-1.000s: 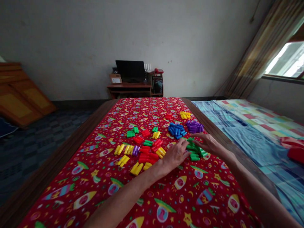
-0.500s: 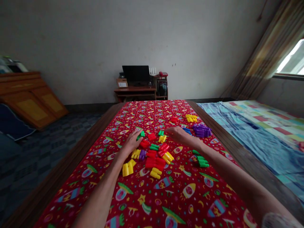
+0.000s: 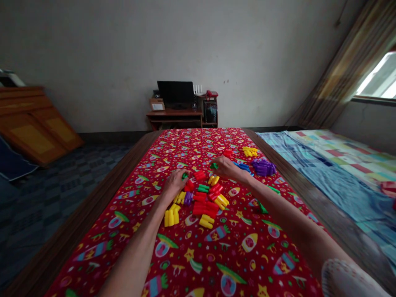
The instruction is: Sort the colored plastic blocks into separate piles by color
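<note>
Green blocks (image 3: 185, 176) occupy both our hands: the left hand (image 3: 175, 182) curls its fingers round one, while the right hand (image 3: 225, 166), a little farther forward, pinches another at its fingertips. Between the hands and nearer us lie red blocks (image 3: 206, 209), yellow blocks (image 3: 206, 221), a purple block (image 3: 188, 198) and a loose green block (image 3: 203, 188), all mixed together. To the right of our right hand lie one-colour heaps: a partly hidden blue heap (image 3: 243, 167), a purple heap (image 3: 264, 167) and a yellow heap (image 3: 250, 152). We judge the grouping by colour partly done, the mixed blocks being what is left. We can read no brand or writing; the white label (image 3: 157, 107) on the box (image 3: 158, 100), well beyond our left hand, is too small.
</note>
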The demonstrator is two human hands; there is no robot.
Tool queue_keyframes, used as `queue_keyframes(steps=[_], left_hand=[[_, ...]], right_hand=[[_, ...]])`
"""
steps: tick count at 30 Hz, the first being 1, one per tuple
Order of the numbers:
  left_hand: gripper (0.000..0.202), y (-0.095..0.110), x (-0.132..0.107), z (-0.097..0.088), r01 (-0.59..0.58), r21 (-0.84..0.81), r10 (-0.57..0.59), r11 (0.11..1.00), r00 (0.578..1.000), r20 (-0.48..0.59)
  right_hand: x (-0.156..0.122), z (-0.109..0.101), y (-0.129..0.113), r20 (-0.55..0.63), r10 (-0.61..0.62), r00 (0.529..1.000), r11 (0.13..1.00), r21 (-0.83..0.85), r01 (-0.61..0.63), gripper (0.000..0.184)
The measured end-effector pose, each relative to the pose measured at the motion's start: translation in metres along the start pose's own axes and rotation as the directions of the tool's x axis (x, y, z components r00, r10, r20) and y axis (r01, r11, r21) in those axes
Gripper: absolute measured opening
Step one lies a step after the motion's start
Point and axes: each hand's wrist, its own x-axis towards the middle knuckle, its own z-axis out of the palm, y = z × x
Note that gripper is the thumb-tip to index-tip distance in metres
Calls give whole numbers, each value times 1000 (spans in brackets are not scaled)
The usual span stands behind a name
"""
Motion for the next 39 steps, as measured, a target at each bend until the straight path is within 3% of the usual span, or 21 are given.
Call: queue_keyframes(steps=[4,7,12,16,22,26,31,35,37,39], left_hand=[[33,2,1,3,49,15,-48,999,999,-16],[43,2,3,4,93,15,-92,996,995,-32],[39,0,3,4,95,4,-95,995,995,-34],[31,-1,1,3,78,-8,-79,997,996,-48],[25,1,3,-6,106,-40,-109,994,991,-74],[20,18,5,-18,79,-225,-92,971,994,-50],[23,65,-2,-25,-62,-447,109,892,991,81],[18,93,-11,-28,-194,-482,272,854,957,96],[18,90,-11,-31,-227,-468,307,854,946,101],[18,73,-7,-34,-216,-380,271,899,958,95]], right_hand=[[-44,-40,9,-100,-42,994,994,96,52,24],[-92,-60,16,-112,5,994,997,71,3,27],[-168,-58,23,-65,65,996,998,28,-63,18],[-197,-52,24,-17,73,997,997,19,-72,16],[-177,-55,8,-136,26,990,997,75,-16,20],[-142,-51,-17,-193,29,981,987,163,3,26],[-99,-34,-46,-209,14,978,971,234,36,38],[-77,-16,-52,-82,-14,997,966,257,35,27],[-79,-13,-47,-56,37,998,976,216,-24,25],[-92,-16,-35,-107,82,991,985,160,-64,26]])
